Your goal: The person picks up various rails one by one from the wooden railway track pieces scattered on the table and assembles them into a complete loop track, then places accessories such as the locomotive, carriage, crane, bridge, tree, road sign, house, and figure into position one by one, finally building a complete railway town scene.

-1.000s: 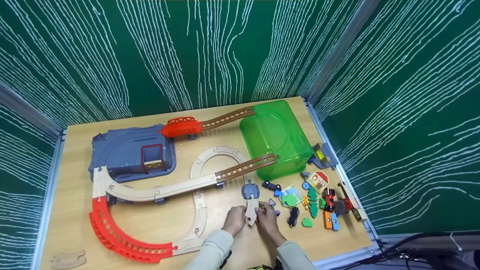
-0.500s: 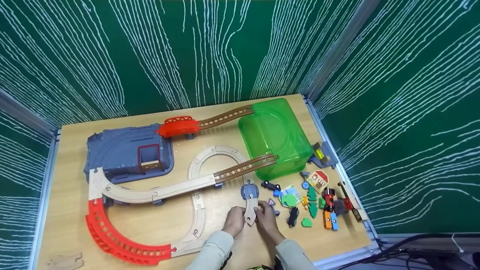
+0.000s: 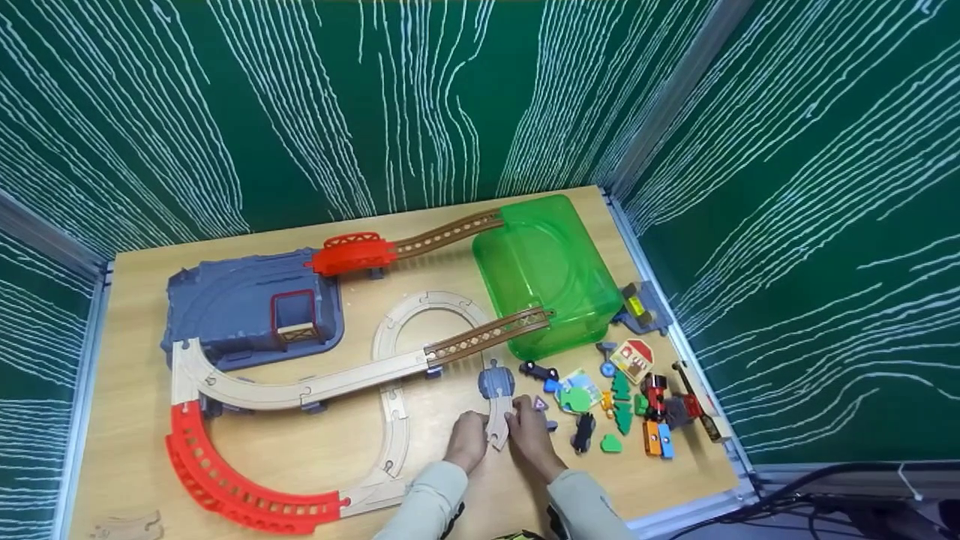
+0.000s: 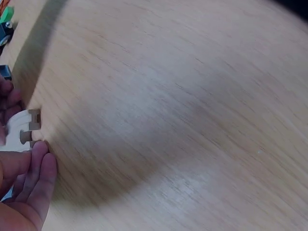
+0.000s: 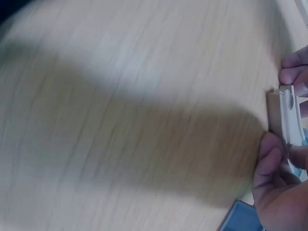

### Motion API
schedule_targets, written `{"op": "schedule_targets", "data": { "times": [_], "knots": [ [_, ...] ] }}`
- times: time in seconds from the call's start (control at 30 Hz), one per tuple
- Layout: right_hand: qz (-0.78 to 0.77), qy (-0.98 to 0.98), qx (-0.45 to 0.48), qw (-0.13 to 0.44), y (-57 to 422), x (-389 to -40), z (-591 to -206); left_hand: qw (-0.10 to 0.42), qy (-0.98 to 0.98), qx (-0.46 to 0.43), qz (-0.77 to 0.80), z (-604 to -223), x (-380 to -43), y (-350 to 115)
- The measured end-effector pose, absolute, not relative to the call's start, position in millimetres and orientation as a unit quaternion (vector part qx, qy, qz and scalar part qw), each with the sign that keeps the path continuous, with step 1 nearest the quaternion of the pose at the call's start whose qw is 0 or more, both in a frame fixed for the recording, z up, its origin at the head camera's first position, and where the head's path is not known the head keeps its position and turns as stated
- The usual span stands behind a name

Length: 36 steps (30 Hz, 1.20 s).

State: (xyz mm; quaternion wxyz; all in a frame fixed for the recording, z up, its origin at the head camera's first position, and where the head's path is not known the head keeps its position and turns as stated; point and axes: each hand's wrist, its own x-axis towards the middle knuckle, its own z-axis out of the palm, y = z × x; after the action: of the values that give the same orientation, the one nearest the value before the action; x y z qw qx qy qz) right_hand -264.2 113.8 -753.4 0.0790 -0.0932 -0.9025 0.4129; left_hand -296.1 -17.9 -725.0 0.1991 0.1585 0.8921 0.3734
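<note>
In the head view, a short curved wooden track piece [image 3: 498, 429] lies between both hands, its far end at a grey-blue connector track [image 3: 496, 382]. My left hand [image 3: 468, 442] pinches the piece's left edge near its close end. From the other side, my right hand [image 3: 531, 436] grips the right edge between thumb and fingers. The left wrist view shows the notched end of the track piece [image 4: 18, 129] beside the left fingertips [image 4: 40, 155]. Low over the table, the right thumb and fingers hold the piece's grooved side [image 5: 286, 115] in the right wrist view.
A green see-through bin [image 3: 555, 270] stands at the back right, with brown track leading onto it. Raised wooden track [image 3: 337, 383] links to a grey mountain base [image 3: 247, 300] and red curved track [image 3: 240, 487]. Toy trees, cars and blocks crowd the right, including a black car [image 3: 583, 433].
The head view has shifted slightly, so the layout sits a little further left. Both hands stay on the wooden track piece, with little visible movement.
</note>
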Motion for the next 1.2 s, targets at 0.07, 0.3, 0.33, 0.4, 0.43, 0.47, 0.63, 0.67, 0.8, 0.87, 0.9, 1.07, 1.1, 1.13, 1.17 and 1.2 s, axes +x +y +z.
{"op": "schedule_targets", "data": {
  "times": [0.07,0.3,0.33,0.4,0.43,0.47,0.63,0.67,0.8,0.87,0.9,1.07,1.1,1.13,1.17,1.2],
  "knots": [
    [0.394,-0.911,-0.108,0.056,114,-266,-752,0.202,0.891,0.153,0.378,-726,-296,-17],
    [0.401,-0.901,-0.139,0.095,104,-269,-749,0.147,0.895,0.163,0.388,-725,-297,-28],
    [0.396,-0.902,-0.129,0.114,101,-269,-750,0.131,0.896,0.17,0.389,-722,-297,-35],
    [0.363,-0.916,-0.095,0.145,96,-270,-752,0.091,0.898,0.191,0.386,-717,-297,-52],
    [0.343,-0.924,-0.074,0.152,95,-270,-754,0.069,0.9,0.203,0.381,-714,-297,-64],
    [0.317,-0.934,-0.053,0.156,93,-271,-756,0.051,0.903,0.213,0.369,-711,-296,-76],
    [0.185,-0.975,0.004,0.123,90,-274,-768,0.003,0.927,0.252,0.28,-712,-287,-142],
    [0.169,-0.979,0.005,0.11,90,-274,-770,0.007,0.931,0.256,0.261,-715,-283,-153],
    [0.137,-0.989,-0.006,0.06,91,-274,-777,0.034,0.944,0.276,0.178,-734,-262,-186],
    [0.121,-0.992,-0.005,0.045,91,-274,-779,0.044,0.948,0.282,0.142,-744,-253,-197],
    [0.116,-0.992,-0.004,0.04,91,-274,-780,0.045,0.95,0.282,0.123,-749,-249,-201],
    [0.098,-0.994,0.007,0.038,91,-277,-779,0.044,0.958,0.27,0.09,-762,-242,-210],
    [0.097,-0.995,0.008,0.036,91,-277,-778,0.041,0.958,0.27,0.092,-762,-242,-211],
    [0.096,-0.995,0.009,0.035,92,-278,-777,0.039,0.958,0.27,0.094,-763,-242,-210],
    [0.094,-0.995,0.009,0.032,93,-279,-777,0.037,0.958,0.27,0.095,-763,-243,-210],
    [0.093,-0.995,0.008,0.028,93,-280,-776,0.034,0.957,0.271,0.097,-762,-244,-209]
  ]
}}
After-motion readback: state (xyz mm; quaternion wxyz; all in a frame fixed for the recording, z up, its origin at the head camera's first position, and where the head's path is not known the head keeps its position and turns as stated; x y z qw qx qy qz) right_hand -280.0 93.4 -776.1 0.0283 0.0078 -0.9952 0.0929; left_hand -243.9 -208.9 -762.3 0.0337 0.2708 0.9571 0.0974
